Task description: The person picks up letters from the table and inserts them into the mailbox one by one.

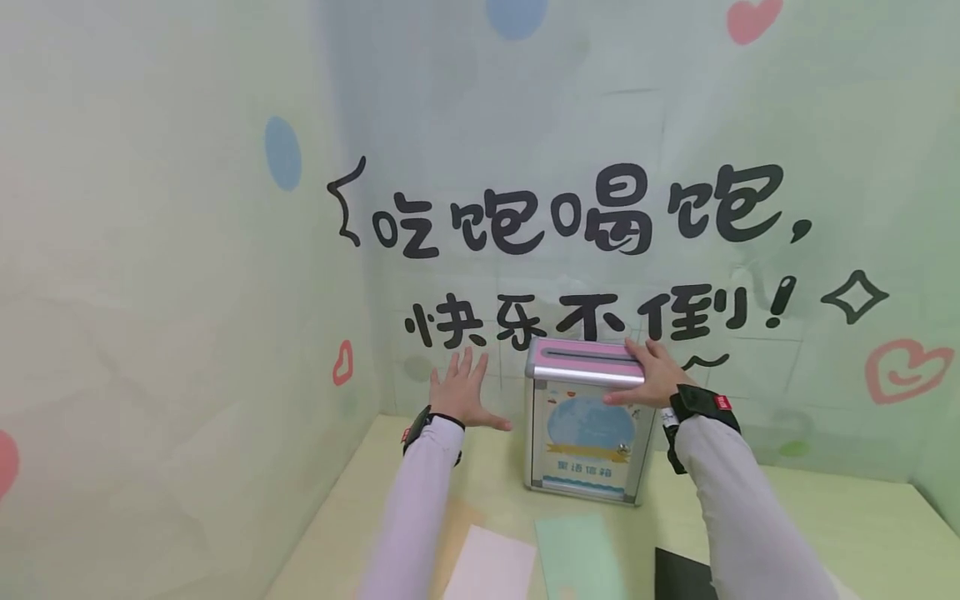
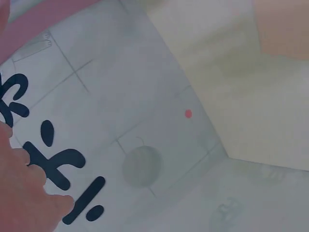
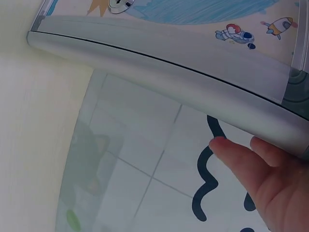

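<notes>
An upright box (image 1: 584, 442) with a pink slotted top, silver edges and a printed front stands on the table near the back wall. A lock (image 3: 120, 5) shows on its front in the right wrist view. My left hand (image 1: 463, 396) is spread to the left of the box, apart from it and holding nothing. At the box's upper right corner lies my right hand (image 1: 657, 379), its thumb across the front and its other fingers at the top edge. In the right wrist view part of that hand passes out of sight behind the box's side (image 3: 159, 82).
Flat coloured sheets lie on the table (image 1: 795, 508) in front: an orange one (image 1: 459, 529), a pink one (image 1: 491, 567), a green one (image 1: 581, 554) and a black one (image 1: 678, 575). Behind the box rises a wall (image 1: 585, 125) with black lettering; another wall (image 1: 150, 292) bounds the left.
</notes>
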Available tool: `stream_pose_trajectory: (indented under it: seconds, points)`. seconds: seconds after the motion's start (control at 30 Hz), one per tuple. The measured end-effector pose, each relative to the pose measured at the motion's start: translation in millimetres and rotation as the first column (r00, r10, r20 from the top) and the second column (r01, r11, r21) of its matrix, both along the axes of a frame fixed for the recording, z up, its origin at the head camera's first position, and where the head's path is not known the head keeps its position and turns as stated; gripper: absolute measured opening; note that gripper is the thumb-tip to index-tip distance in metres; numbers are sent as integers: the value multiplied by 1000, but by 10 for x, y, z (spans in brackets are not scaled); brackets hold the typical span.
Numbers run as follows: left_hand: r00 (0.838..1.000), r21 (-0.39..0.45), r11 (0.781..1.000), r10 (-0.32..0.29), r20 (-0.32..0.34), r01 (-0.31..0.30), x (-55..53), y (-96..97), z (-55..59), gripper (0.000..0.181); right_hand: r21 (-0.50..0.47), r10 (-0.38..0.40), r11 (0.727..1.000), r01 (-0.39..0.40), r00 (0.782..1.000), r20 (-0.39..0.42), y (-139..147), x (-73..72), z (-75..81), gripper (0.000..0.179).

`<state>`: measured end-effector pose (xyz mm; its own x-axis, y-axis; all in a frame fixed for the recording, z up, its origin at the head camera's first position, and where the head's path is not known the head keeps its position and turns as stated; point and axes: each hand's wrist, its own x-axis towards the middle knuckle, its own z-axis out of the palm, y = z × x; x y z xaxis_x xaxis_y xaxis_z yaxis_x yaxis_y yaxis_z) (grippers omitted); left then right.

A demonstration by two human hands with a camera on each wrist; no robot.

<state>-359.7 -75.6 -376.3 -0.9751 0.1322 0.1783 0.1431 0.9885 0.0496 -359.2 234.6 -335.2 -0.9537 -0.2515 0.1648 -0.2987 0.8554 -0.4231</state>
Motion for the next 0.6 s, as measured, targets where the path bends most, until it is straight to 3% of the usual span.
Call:
stream_pose_trajectory:
  seconds: [0.27, 0.6]
  points:
    - [998, 78, 996, 32, 48, -36, 209, -362, -409, 118, -21, -6, 1000, 5, 1000, -27, -17, 55, 45, 102]
    - [994, 139, 988, 50, 99, -64, 424, -655, -918, 113, -30, -6, 1000, 6, 1000, -13, -14, 45, 14, 102]
